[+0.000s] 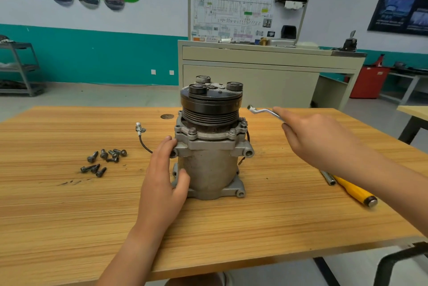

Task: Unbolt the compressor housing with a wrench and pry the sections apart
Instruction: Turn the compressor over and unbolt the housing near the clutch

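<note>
A grey metal compressor point(209, 165) stands upright in the middle of the wooden table point(69, 216), its black pulley point(210, 106) on top. Bolts point(192, 132) still sit in the flange under the pulley. My left hand point(165, 179) wraps the housing's left side, fingers on the flange ear. My right hand point(317, 137) hovers to the right of the pulley and holds a silver offset wrench point(262, 112), whose ring end points left, a little clear of the compressor.
Several loose bolts point(103, 161) lie on the table to the left. A wired connector point(139, 128) trails from the compressor. A yellow-handled tool point(354, 190) and a metal socket bar point(327, 178) lie at right. A training bench point(266, 54) stands behind.
</note>
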Demonstrator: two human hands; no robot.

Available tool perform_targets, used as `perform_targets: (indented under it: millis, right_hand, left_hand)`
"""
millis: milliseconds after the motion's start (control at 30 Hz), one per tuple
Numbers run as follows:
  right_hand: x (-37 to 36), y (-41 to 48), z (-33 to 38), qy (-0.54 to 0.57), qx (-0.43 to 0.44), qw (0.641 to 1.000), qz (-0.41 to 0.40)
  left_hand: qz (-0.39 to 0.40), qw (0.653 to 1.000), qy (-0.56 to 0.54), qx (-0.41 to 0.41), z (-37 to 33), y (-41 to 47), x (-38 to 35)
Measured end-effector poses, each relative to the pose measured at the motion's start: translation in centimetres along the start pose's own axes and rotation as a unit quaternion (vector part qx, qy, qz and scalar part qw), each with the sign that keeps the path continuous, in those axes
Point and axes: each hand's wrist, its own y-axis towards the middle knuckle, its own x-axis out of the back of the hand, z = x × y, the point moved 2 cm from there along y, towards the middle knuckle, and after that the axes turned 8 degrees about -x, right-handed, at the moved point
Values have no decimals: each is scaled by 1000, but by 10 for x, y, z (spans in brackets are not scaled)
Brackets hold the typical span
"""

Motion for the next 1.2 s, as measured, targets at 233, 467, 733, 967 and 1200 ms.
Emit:
perform_targets:
  millis: [233, 467, 733, 967, 1200]
  right_hand:
    - [19, -9, 37, -169, 27, 983, 69]
    - [24, -8, 55, -283, 66, 950, 112]
    - [26, 0, 40, -306, 114, 941, 91]
    - [11, 22, 9, -286, 132, 949, 32]
    - [-39, 80, 9, -152, 160, 975, 9]
  left_hand:
    - [0, 1000, -2, -6, 0, 0, 0]
    - [1, 1000, -1, -5, 0, 0, -1]
    - [3, 1000, -19, 18, 1, -2, -2]
    - [6, 999, -26, 21, 3, -3, -2]
    - [2, 999, -37, 17, 6, -4, -2]
